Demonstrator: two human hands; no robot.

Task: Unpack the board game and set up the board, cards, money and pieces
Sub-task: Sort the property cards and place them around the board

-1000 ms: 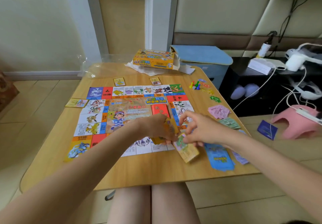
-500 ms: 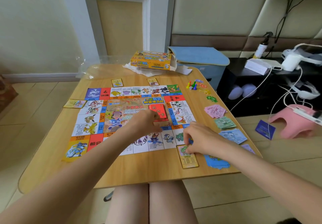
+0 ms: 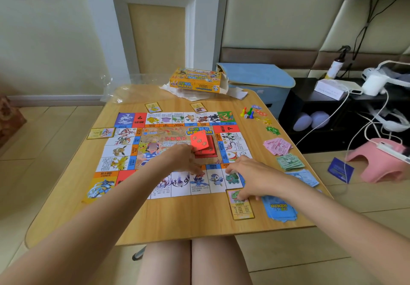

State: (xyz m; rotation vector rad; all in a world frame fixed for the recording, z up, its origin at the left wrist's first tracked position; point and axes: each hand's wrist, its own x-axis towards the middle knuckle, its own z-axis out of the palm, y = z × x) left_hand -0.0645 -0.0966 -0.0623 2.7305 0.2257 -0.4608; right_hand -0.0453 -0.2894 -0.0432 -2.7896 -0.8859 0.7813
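Note:
The colourful game board [image 3: 124, 151] lies flat on the wooden table [image 3: 177, 222]. My left hand [image 3: 185, 159] holds a red card [image 3: 200, 141] lifted off the red card stack [image 3: 208, 151] in the board's middle. My right hand [image 3: 248, 179] rests at the board's near right corner, its fingers on a yellow-framed property card [image 3: 240, 204] that lies just off the board. A blue card pile [image 3: 279, 210] sits to its right. Pink [image 3: 277, 146], green [image 3: 289, 162] and blue [image 3: 305, 177] money piles line the right side. Pawns and a die [image 3: 247, 113] stand at the far right.
The yellow game box [image 3: 196, 80] lies on white paper at the table's far edge, clear wrapping [image 3: 119, 91] beside it. Property cards [image 3: 101, 132] lie off the board at left and far side. Small plastic tokens [image 3: 265, 120] are scattered. Cables and a pink stool [image 3: 377, 162] are on the right.
My left hand moved from the near right corner to the red stack and lifted a red card. My right hand set the yellow-framed card flat by the board corner.

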